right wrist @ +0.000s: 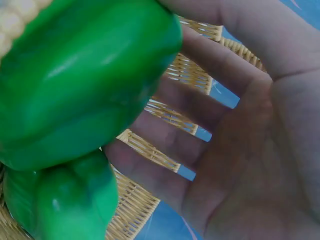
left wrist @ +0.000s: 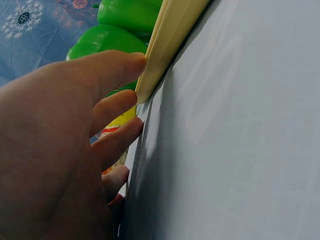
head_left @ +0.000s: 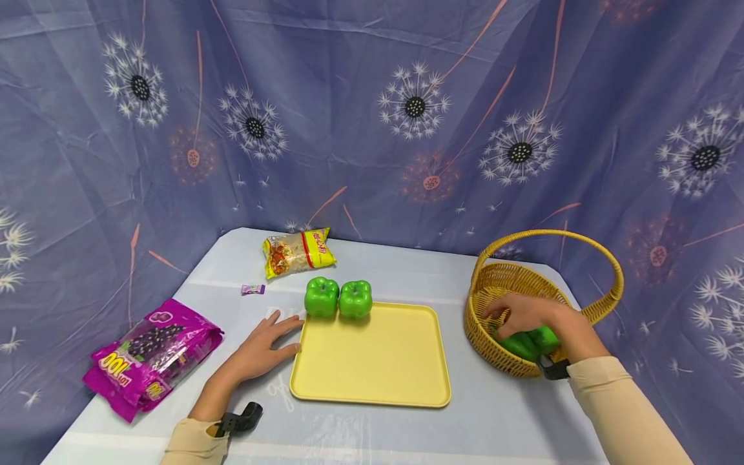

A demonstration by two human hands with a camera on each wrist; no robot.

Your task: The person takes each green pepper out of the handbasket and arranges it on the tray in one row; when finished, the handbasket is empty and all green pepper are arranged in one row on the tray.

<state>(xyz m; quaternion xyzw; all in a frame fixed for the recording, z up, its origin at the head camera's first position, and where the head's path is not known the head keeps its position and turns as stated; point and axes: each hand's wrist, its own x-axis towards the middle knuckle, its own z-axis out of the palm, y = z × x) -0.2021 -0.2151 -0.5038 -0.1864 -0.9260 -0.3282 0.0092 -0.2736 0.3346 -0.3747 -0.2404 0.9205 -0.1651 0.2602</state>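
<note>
My right hand (head_left: 526,313) reaches inside the wicker basket (head_left: 473,323), over green bell peppers (head_left: 520,347). In the right wrist view a large glossy bell pepper (right wrist: 95,75) hides the fingertips, and the spread fingers (right wrist: 200,107) lie behind it. A second pepper (right wrist: 75,195) sits below that one. My left hand (head_left: 261,349) rests at the left side of the yellow tray (head_left: 372,361), fingers spread, thumb and index finger right at its rim. Two green bell peppers (head_left: 321,297) stand side by side at the tray's back left corner.
A purple snack bag (head_left: 154,355) lies on the table's left side. Toward the back are a yellow, clear-fronted food packet (head_left: 298,252) and a small purple wrapped candy (head_left: 252,289). The basket's tall handle (head_left: 546,232) arches above it. A dandelion-print curtain (head_left: 349,129) hangs behind the table.
</note>
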